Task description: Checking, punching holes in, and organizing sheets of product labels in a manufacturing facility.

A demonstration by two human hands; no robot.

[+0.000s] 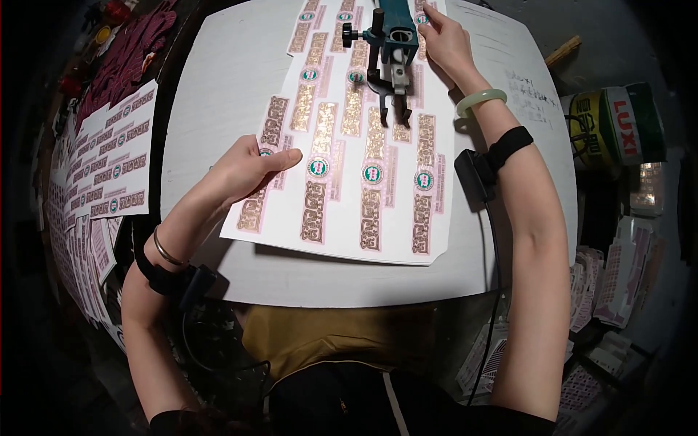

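A white printed sheet [343, 225] lies across the table, covered in slanting gold and pink label strips with round green emblems. My left hand [251, 168] is closed on its left edge, thumb flat on top and fingers hidden underneath. Farther off, my right hand [445, 45] pinches the sheet's right edge near the top of the view. Over the sheet's far half, between my hands, hangs a dark teal machine head [398, 33] with a black knob and a two-pronged foot [392, 112]. Whether the prongs touch the sheet, I cannot tell.
The white tabletop [207, 87] has handwriting on its right side. Similar printed sheets [109, 160] stack up at the left, beside a maroon striped cloth [134, 54]. A green and white bag [632, 123] stands at the right, above cut label pieces [625, 272].
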